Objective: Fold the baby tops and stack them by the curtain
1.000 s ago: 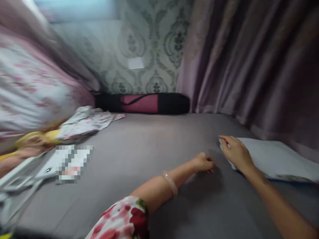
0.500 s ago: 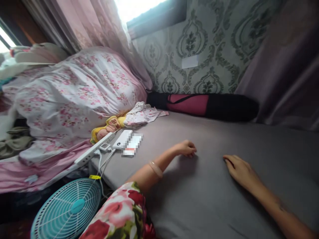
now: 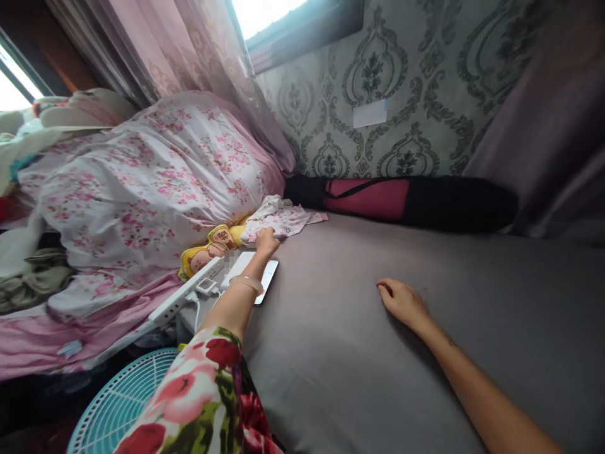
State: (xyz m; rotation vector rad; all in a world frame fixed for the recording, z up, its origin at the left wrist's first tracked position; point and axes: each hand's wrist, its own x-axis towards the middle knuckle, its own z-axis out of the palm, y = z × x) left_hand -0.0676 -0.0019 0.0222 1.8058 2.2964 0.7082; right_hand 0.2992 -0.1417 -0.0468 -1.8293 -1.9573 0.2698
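My left hand, with a pale bangle at the wrist, reaches to the near edge of a crumpled white cloth with a small pink print. Its fingers are curled together on the fabric; the fingertips are partly hidden. Beneath that forearm lie a white phone-like device with a lit screen and a flat white box-like item, both partly covered. My right hand rests palm down on the grey sheet, fingers loosely bent, a small gap at the thumb, holding nothing.
A yellow plush toy and a white power strip with plugs and cables border the bed's left edge. Below stands a turquoise fan. A black and maroon long bag lies along the wall. Floral bedding is heaped at left.
My left hand has moved left and away from me, from the open sheet to the printed cloth. My right hand appears further left in the view, and the view has shifted slightly.
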